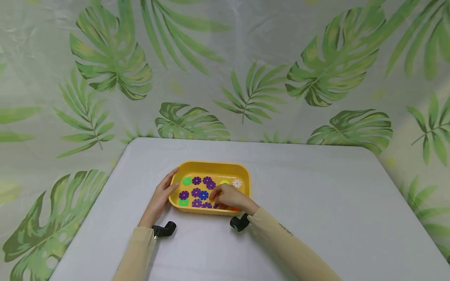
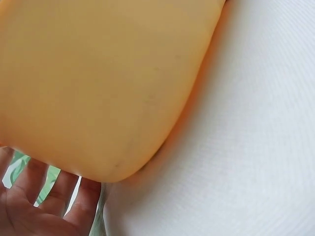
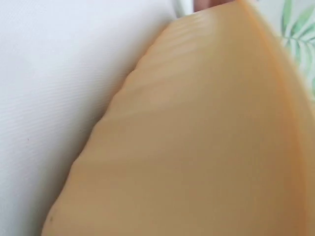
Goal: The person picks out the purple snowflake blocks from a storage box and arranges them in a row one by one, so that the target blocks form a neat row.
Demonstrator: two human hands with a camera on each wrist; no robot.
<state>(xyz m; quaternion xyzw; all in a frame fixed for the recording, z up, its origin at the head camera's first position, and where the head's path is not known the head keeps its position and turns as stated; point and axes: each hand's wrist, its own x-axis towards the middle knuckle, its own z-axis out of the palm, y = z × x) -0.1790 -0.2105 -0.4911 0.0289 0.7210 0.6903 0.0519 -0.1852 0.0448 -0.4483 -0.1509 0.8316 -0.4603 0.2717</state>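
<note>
A yellow plastic basin (image 1: pixel 197 166) holds several notched snowflake discs. Most are purple, such as one disc (image 1: pixel 184 195) at the left; a blue disc (image 1: pixel 203 195) lies mid-basin. My left hand (image 1: pixel 162 195) grips the basin's left end, thumb over the rim, and its fingers (image 2: pixel 59 189) lie along the outer wall in the left wrist view. Over the basin's right half, my right hand (image 1: pixel 227 195) reaches in with bent fingers pointing down among the discs. I cannot tell whether the fingertips pinch one. The basin's ribbed outer wall (image 3: pixel 187 128) fills most of the right wrist view.
Under the basin is a table with a white cloth (image 1: pixel 316 203). Behind it hangs a leaf-patterned sheet (image 1: pixel 260 39). Black wrist cameras, one at the left (image 1: pixel 165 229) and another at the right (image 1: pixel 240 222), sit close to the basin's near side.
</note>
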